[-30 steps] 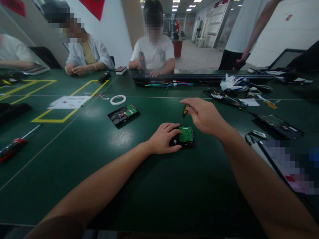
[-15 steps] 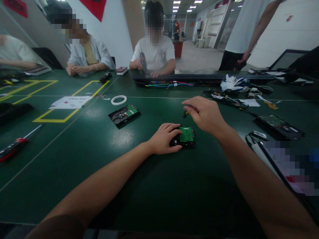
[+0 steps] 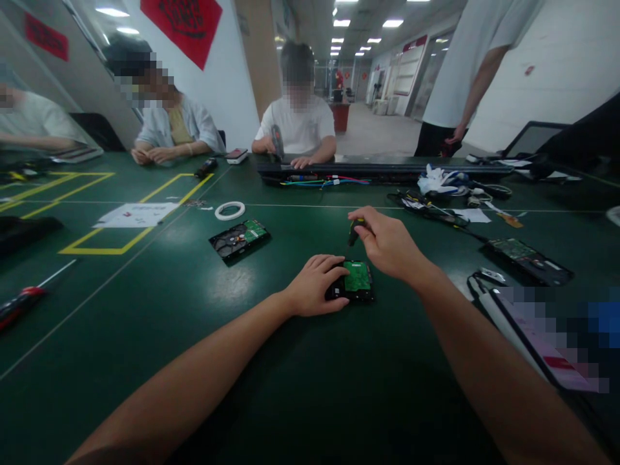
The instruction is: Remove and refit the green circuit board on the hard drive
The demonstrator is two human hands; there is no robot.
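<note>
A hard drive (image 3: pixel 357 276) lies on the green table in front of me, its green circuit board facing up. My left hand (image 3: pixel 317 284) grips its left part, fingers over the top and thumb along the near edge. Closed around the dark handle of a small screwdriver (image 3: pixel 354 231) is my right hand (image 3: pixel 382 242), just above the drive's far edge. The screwdriver points down at that edge; whether its tip sits in a screw is too small to tell.
A second hard drive (image 3: pixel 239 240) and a white tape ring (image 3: pixel 229 210) lie to the left. Farther left is a red-and-black screwdriver (image 3: pixel 22 307). To the right are another drive (image 3: pixel 527 260), cables and white gloves (image 3: pixel 436 179). A person (image 3: pixel 295 129) sits across the table.
The view has tilted up slightly. My right hand's grip on the screwdriver has turned, and more of its handle now shows. My left hand stays on the hard drive.
</note>
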